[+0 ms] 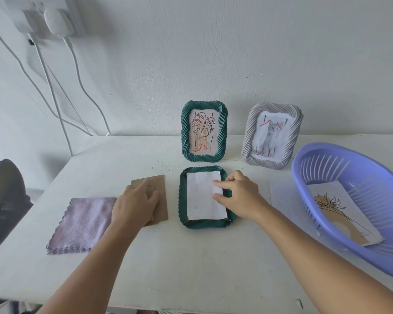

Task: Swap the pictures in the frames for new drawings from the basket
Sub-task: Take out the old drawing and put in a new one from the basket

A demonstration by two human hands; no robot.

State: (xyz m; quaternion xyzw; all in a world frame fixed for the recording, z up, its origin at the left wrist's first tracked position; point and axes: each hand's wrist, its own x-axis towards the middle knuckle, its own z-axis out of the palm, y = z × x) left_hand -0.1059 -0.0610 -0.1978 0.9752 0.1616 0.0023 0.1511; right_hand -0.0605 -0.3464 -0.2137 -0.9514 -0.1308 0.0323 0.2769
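Note:
A green twisted frame (pixel 182 200) lies face down on the white table, with a white sheet (pixel 203 200) lying in its back. My right hand (pixel 238 194) pinches the sheet's right edge between thumb and forefinger. My left hand (pixel 135 200) rests on the brown backing board (pixel 161 200) just left of the frame, its fingers over the board's top. A second green frame (pixel 222 132) with a leaf drawing and a grey frame (pixel 290 141) with a cat picture stand upright against the wall. A purple basket (pixel 340 236) on the right holds a flower drawing (pixel 340 214).
A lilac cloth (pixel 82 225) lies flat at the left of the table. A white sheet (pixel 281 196) lies between the flat frame and the basket. White cables hang down the wall at the back left. A dark chair back stands off the table's left edge.

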